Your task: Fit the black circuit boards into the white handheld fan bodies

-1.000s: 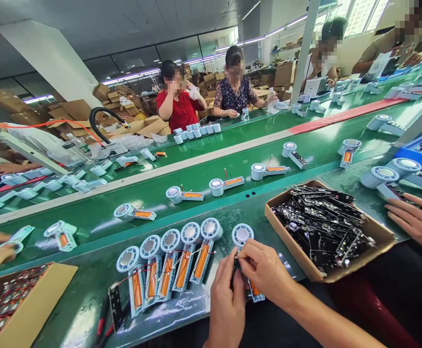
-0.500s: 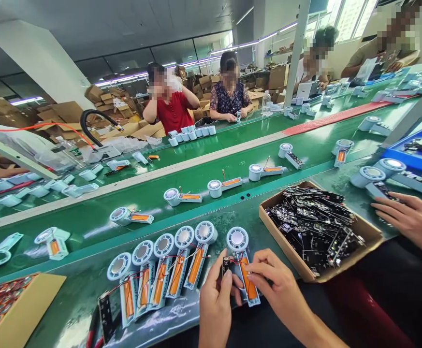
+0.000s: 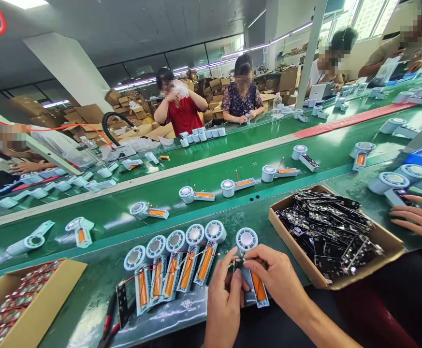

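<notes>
My left hand (image 3: 224, 302) and my right hand (image 3: 274, 278) meet at the near edge of the green bench, both pinched on a small black circuit board (image 3: 235, 267). The board lies over a white fan housing (image 3: 247, 239) with an orange battery (image 3: 258, 286) in its handle. Left of it lies a row of several similar fan housings (image 3: 176, 253) with orange batteries and red wires. A cardboard box of black circuit boards (image 3: 328, 232) stands just right of my right hand.
A cardboard box of batteries (image 3: 22, 304) sits at the near left. More fan units (image 3: 196, 194) ride the green conveyor beyond. Another person's hand (image 3: 419, 220) rests at the right. Several people sit across the line.
My right hand has moved up to the top of the housing and rejoined the left on the circuit board. The view has shifted slightly; units on the conveyor sit further right.
</notes>
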Motion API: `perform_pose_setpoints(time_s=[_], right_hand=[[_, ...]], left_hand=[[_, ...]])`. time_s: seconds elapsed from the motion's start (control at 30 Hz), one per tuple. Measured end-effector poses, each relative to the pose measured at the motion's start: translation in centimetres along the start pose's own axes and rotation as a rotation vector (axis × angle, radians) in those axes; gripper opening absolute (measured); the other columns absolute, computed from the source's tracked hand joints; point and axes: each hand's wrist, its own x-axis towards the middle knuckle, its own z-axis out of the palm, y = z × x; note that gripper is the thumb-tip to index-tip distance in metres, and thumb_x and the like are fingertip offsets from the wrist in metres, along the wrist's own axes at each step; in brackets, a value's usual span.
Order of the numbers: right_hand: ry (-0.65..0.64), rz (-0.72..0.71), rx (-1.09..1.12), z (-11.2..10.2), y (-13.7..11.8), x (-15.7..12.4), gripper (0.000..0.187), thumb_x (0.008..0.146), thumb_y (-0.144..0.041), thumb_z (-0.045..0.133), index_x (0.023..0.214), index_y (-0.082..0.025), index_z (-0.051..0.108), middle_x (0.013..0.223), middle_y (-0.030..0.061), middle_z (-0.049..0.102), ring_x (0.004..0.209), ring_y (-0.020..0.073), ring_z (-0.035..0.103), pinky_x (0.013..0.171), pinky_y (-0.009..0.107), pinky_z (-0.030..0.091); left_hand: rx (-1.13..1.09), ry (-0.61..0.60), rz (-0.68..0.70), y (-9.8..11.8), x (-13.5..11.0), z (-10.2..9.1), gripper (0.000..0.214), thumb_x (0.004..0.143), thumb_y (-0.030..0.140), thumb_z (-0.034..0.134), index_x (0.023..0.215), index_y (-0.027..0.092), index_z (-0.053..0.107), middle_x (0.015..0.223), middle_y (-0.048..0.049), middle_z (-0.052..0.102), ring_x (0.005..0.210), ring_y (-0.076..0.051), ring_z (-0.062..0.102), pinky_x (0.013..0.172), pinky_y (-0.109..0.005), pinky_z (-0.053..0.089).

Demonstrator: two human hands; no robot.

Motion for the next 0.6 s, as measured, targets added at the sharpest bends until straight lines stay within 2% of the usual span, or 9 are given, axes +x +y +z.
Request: perform_pose_setpoints(time_s=[0.13, 0.23, 0.33, 0.43, 0.5, 0.6], right_hand=[[-0.029, -0.084, 0.006, -0.2, 0.0, 0.0, 0.015, 0.091, -0.011, 0.061, 0.087, -0.023, 0.07, 0.083, -0.0012, 0.071, 0.075, 0.0152, 0.065, 0.07, 0.024, 0.047], [-0.033, -0.147, 0.003, -0.1, 0.2, -0.1, 0.02, 0.094, -0.01, 0.057, 0.093, -0.024, 0.071, 0.09, 0.0004, 0.072, 0.083, 0.0159, 0.068, 0.075, 0.025, 0.05], [0.018, -0.201, -0.047, 0.1, 0.5, -0.2, 0.018, 0.095, -0.011, 0.055, 0.094, -0.024, 0.069, 0.089, 0.0013, 0.071, 0.08, 0.0162, 0.068, 0.072, 0.025, 0.051], [0.048, -0.258, -0.1, 0.5, 0.8, -0.4, 0.019, 0.098, -0.013, 0.052, 0.094, -0.023, 0.067, 0.089, 0.0032, 0.069, 0.081, 0.0171, 0.067, 0.071, 0.026, 0.052], [0.052, -0.294, -0.121, 0.7, 1.1, -0.5, 0.019, 0.099, -0.014, 0.05, 0.095, -0.023, 0.066, 0.093, 0.0046, 0.067, 0.084, 0.0177, 0.067, 0.072, 0.026, 0.052], [0.052, -0.319, -0.128, 1.0, 1.4, -0.5, 0.019, 0.1, -0.014, 0.048, 0.097, -0.023, 0.064, 0.095, 0.0054, 0.066, 0.087, 0.0178, 0.066, 0.074, 0.026, 0.052]], left_hand=[[0.006, -0.03, -0.037, 0.3, 0.3, -0.2, 0.044, 0.096, 0.05, 0.053, 0.129, 0.021, 0.053, 0.064, 0.0029, 0.061, 0.046, -0.01, 0.048, 0.046, -0.021, 0.039], [0.064, 0.023, 0.007, 0.3, 0.3, -0.3, 0.043, 0.095, 0.049, 0.055, 0.129, 0.022, 0.057, 0.068, 0.0, 0.068, 0.048, -0.013, 0.055, 0.048, -0.023, 0.043], [0.215, 0.105, 0.143, -0.2, 0.3, -0.5, 0.038, 0.095, 0.042, 0.056, 0.127, 0.023, 0.064, 0.1, -0.0101, 0.077, 0.076, -0.022, 0.072, 0.067, -0.032, 0.057], [0.412, 0.088, 0.286, -0.8, 0.3, -0.7, 0.035, 0.098, 0.033, 0.051, 0.128, 0.021, 0.065, 0.126, -0.013, 0.071, 0.113, -0.028, 0.068, 0.096, -0.042, 0.055], [0.492, 0.073, 0.347, -1.1, 0.4, -0.7, 0.036, 0.099, 0.027, 0.047, 0.131, 0.02, 0.063, 0.131, -0.0127, 0.069, 0.122, -0.026, 0.064, 0.103, -0.043, 0.053], [0.547, 0.092, 0.416, -1.2, 0.5, -0.5, 0.036, 0.1, 0.022, 0.045, 0.131, 0.019, 0.063, 0.129, -0.0132, 0.069, 0.12, -0.024, 0.066, 0.102, -0.04, 0.055]])
